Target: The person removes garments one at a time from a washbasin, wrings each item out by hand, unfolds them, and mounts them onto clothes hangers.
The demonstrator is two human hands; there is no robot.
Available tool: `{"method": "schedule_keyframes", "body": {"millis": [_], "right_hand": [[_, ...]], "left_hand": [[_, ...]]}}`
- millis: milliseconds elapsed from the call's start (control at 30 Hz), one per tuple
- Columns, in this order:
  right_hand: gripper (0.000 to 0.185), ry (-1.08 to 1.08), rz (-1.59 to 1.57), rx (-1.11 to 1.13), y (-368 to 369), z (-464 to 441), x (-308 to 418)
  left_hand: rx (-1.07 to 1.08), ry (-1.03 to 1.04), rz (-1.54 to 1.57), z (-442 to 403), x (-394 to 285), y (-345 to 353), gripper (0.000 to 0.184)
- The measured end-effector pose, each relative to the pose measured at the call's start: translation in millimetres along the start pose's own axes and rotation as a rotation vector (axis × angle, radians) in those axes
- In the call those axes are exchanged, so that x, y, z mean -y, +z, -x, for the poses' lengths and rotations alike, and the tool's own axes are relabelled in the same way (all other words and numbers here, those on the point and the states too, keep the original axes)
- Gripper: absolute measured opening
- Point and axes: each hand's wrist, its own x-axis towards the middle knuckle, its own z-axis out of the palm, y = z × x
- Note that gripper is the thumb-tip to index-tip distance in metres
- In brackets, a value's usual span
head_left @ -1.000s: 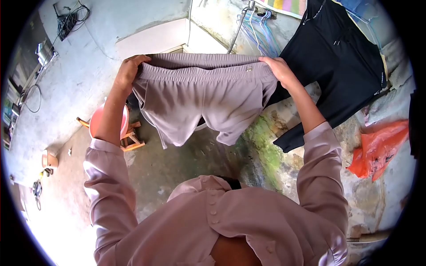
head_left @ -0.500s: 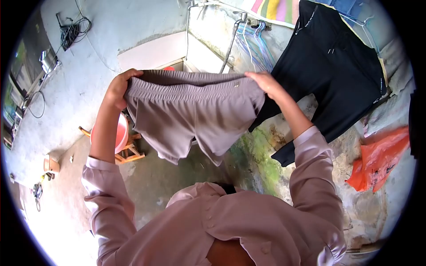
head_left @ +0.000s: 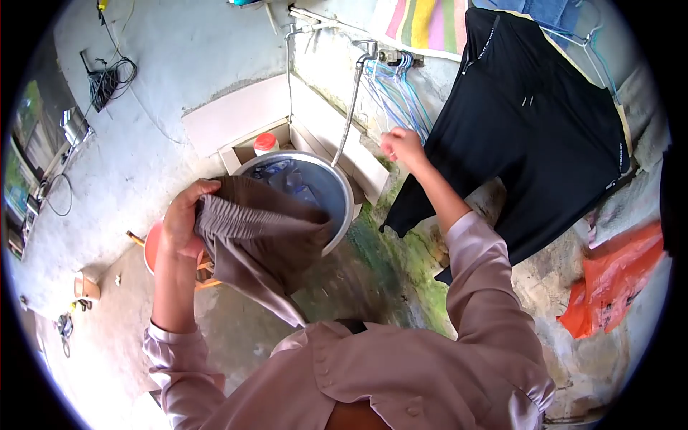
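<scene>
My left hand (head_left: 185, 218) grips the brownish-grey shorts (head_left: 261, 233) by one end of their gathered elastic waistband. The rest of the shorts sags to the right and downward, covering the near left part of a metal basin (head_left: 347, 193). Water and bluish, partly submerged items show inside that basin. My right hand (head_left: 405, 147) is raised apart from the shorts, its fingers curled with nothing visible in them. Closest to it are a bundle of blue and white hangers (head_left: 401, 93) and black trousers (head_left: 534, 136) hanging on the right.
A tap (head_left: 365, 51) with a hose stands above the low-walled sink (head_left: 236, 104). Beside the basin is a red-lidded container (head_left: 266, 142). A pink bucket (head_left: 152, 247) sits on a wooden stool at left. A striped towel (head_left: 430, 25) and an orange plastic bag (head_left: 616, 279) hang at right.
My right hand has let go of the waistband and moved slightly left and down. The shorts, earlier stretched between both hands, now droop from my left hand, which has lowered. The basin has come into view.
</scene>
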Motion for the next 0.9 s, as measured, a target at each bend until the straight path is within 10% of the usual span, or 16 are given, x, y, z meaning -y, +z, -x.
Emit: {"method": "schedule_keyframes", "body": {"millis": [200, 433, 900], "right_hand": [[0.013, -0.25, 0.608, -0.571, -27.2, -67.5, -22.3], [0.024, -0.17, 1.058, -0.584, -44.0, -103.2, -38.4], [0.02, -0.293, 0.566, -0.586, -35.5, -114.5, -28.2]], "left_hand": [[-0.036, 0.029, -0.014, 22.3, -2.9, 4.2, 0.02], [-0.142, 0.161, -0.048, 38.3, -8.7, -15.4, 0.024], [-0.17, 0.16, -0.065, 48.6, -8.0, -17.6, 0.032]]}}
